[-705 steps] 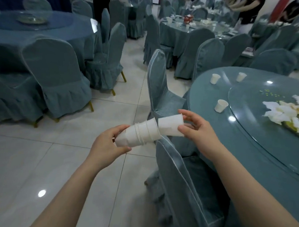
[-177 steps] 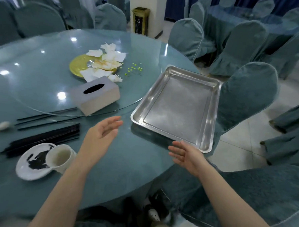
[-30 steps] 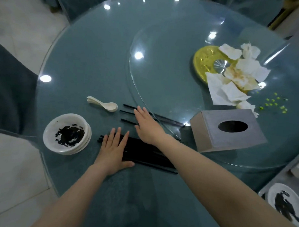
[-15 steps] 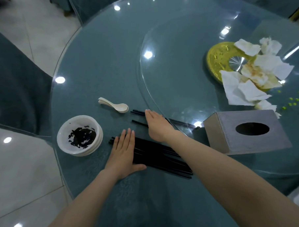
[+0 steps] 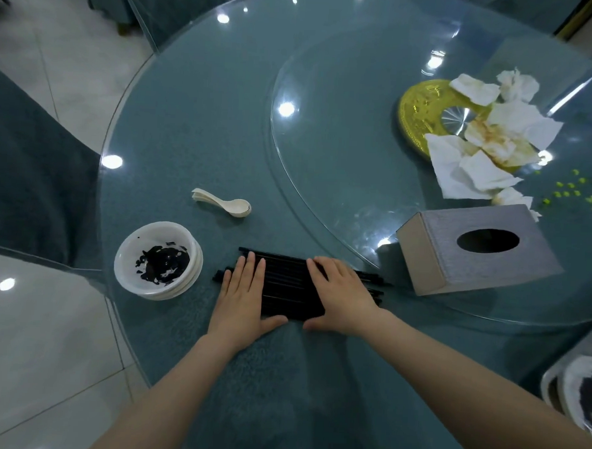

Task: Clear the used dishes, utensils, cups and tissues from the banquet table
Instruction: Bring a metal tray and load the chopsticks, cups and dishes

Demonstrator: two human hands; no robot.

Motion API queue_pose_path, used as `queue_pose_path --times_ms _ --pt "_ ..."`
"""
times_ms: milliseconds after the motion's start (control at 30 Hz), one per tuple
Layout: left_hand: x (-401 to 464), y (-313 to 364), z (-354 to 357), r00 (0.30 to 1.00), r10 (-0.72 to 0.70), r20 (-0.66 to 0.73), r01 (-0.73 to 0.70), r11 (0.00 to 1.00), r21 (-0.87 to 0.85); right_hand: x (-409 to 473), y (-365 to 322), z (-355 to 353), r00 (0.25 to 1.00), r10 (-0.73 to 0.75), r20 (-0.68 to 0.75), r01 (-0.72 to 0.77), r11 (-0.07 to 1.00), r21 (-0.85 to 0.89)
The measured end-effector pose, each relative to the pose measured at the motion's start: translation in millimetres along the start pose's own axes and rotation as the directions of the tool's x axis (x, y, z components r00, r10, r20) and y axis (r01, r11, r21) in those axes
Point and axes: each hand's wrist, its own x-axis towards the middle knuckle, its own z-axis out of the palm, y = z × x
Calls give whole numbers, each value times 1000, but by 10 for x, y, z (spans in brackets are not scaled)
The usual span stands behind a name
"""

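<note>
From the head view, the clearing looks partly done at best: both hands lie flat on a bundle of black chopsticks (image 5: 287,286) at the near edge of the counter (image 5: 197,118), the left hand (image 5: 242,298) with straight fingers across the bundle's left part and its thumb spread along the near side, the right hand (image 5: 340,296) pressing the right part with fingers only slightly bent, neither one yet wrapped round the sticks. I judge this to be the gathering of the chopsticks into one pile before lifting, so nothing seen here has left the counter yet. Still to go: a stack of white bowls (image 5: 158,260) with dark residue just left of the bundle, how many in it I cannot tell; nested white spoons (image 5: 222,204) beyond, likewise uncounted; several crumpled, stained tissues (image 5: 488,148), perhaps six, heaped on one gold plate (image 5: 416,109) on the glass turntable (image 5: 327,107); and scattered green bits (image 5: 575,194). One grey tissue box (image 5: 480,247) stands on the turntable's edge. At the lower right corner more soiled white dishes (image 5: 582,399) show, cut off by the frame.
</note>
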Motion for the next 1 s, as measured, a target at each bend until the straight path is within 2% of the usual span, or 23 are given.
queue_pose_path --times_ms 133,267,400,467,533,667,833,1000 --pt "-74 32 -33 999 32 -24 -32 999 -4 -45 -54 37 996 15 -83 -13 1000 20" --pt "-120 102 -87 990 135 -41 -131 988 86 -43 -139 12 998 6 -63 -9 999 -46" --pt "-109 237 -108 979 197 49 -203 966 163 -101 -232 55 999 -33 -13 31 994 -109" --pt "-100 265 -116 973 216 87 -228 959 166 -155 -275 120 1000 -28 -14 26 996 -90" --pt "-109 258 -109 969 242 55 -248 955 162 -207 -320 184 1000 -4 -5 4 999 -43" --pt "-161 264 -63 975 220 6 -217 955 200 -297 -375 230 997 53 -52 -51 998 41" --pt "-206 326 -4 972 227 62 -235 934 269 -445 -300 244 993 114 -31 -113 993 45" --pt "-398 328 74 976 218 27 -217 942 256 -649 -190 273 993 107 -48 -107 994 1"
